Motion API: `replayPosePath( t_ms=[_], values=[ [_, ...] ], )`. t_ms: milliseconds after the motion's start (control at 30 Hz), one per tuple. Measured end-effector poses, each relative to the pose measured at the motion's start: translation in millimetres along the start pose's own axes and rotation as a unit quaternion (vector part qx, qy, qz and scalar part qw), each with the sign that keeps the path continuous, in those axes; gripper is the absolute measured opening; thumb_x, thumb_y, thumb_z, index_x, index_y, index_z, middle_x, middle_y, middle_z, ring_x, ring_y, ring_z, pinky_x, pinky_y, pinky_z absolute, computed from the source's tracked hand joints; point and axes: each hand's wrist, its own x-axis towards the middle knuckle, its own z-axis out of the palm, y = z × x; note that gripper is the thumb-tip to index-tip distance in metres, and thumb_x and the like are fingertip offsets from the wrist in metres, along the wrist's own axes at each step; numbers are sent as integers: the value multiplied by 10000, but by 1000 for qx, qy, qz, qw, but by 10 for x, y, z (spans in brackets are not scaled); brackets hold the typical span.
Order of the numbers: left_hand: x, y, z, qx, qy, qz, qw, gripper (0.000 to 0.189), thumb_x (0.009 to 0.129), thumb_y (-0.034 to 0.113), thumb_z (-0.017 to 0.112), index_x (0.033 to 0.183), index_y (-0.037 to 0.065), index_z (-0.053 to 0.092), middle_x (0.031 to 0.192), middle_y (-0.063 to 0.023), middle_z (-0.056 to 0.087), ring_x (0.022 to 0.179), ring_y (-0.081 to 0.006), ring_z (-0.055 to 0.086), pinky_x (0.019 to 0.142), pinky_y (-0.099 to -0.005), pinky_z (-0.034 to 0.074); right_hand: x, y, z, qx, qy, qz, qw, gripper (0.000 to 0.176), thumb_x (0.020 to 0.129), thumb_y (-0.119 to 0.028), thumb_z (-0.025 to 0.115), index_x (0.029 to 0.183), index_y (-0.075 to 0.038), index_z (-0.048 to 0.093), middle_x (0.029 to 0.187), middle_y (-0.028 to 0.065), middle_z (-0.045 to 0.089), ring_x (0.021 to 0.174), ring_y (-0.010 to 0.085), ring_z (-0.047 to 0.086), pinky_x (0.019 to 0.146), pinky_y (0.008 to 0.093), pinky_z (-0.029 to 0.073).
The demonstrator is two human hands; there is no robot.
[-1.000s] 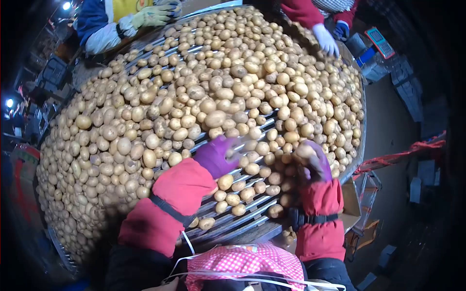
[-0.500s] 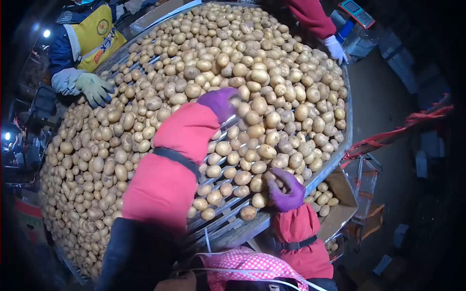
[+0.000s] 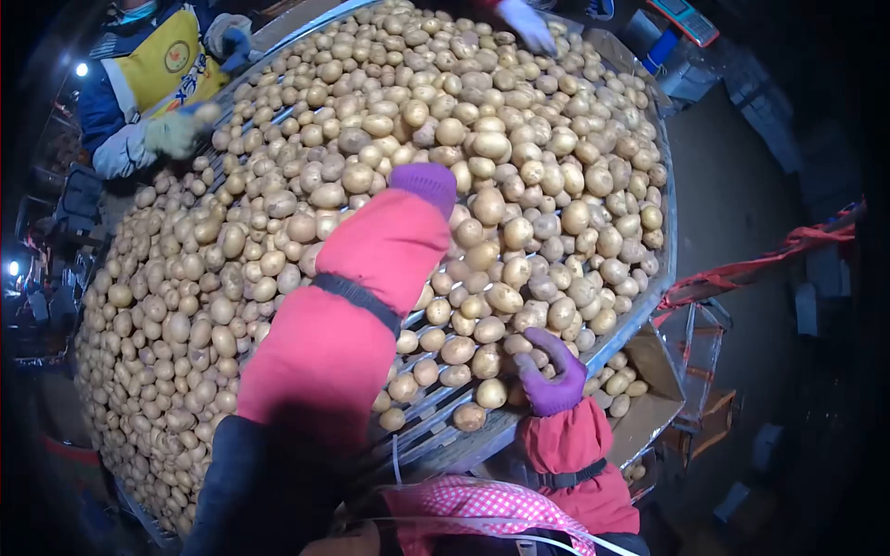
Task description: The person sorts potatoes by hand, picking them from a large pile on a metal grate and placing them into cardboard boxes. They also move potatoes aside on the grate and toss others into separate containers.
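Note:
A deep spread of potatoes [image 3: 306,199] covers the slatted sorting table [image 3: 436,408]. My left hand [image 3: 426,183], in a purple glove below a pink sleeve, reaches into the middle of the heap. Its fingers are hidden beyond the wrist, so what they hold does not show. Close to the table's near right edge is my right hand [image 3: 554,372], also in a purple glove. Its thumb and finger are apart in a curve beside several potatoes, and I see no firm grip on any of them.
Below the right edge stands a cardboard box [image 3: 654,385] with potatoes inside. A co-worker in a yellow apron [image 3: 171,65] works at the upper left, and another person's gloved hand [image 3: 527,25] is at the far edge. Red strapping [image 3: 760,259] stretches off to the right.
My left forearm has shifted slightly right and its fingers have gone out of sight. My right hand has barely moved. The far co-worker's hand has moved left, and the yellow-aproned person's hand has lifted.

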Motion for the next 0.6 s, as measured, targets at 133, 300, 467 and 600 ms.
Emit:
replayPosePath(
  t_ms=[133,300,467,600],
  values=[
    [105,10,80,-4,-13,-17,1000,351,895,431,632,1091,152,716,896,-150,713,796,-283,691,705,-402,539,7,-8,-33,38,0,43,998,347,824,-66,750,1161,-8,689,1033,113,724,964,172,679,860,322,542],
    [177,-28,177,-7,-17,-40,999,357,901,427,636,1096,138,714,900,-141,717,792,-270,691,703,-392,540,-6,-96,-64,77,1,132,988,347,841,-100,748,1174,-25,687,1077,101,698,999,161,651,902,320,518],
    [-38,-163,106,-98,45,-76,991,364,906,423,641,1102,125,711,904,-132,721,788,-257,691,700,-381,540,14,48,-101,78,16,83,993,354,846,-127,750,1171,-6,678,1119,77,684,1039,173,637,927,311,507],
    [-1096,171,-337,-525,64,-50,847,338,915,341,683,1107,64,704,909,-68,724,798,-182,668,708,-328,533,75,153,-179,155,-25,86,984,364,850,-152,739,1181,-16,673,1108,88,680,1037,172,635,909,299,514]
  ],
)
